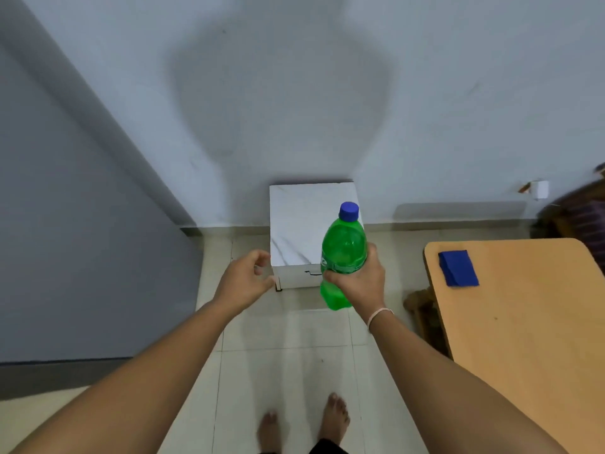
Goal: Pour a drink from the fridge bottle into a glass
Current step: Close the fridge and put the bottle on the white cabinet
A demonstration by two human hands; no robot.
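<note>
A green plastic bottle [343,247] with a blue cap stands upright in the air, gripped around its lower half by my right hand [358,283]. Behind it a small white box-like fridge [298,224] sits on the floor against the wall, its door shut. My left hand [246,278] hovers at the fridge's front left corner, fingers curled and apart, holding nothing. No glass is in view.
A wooden table [530,339] stands at the right with a blue cloth [457,268] on its near corner. A grey wall or door [65,224] fills the left. My bare feet [304,424] are on the tiled floor below.
</note>
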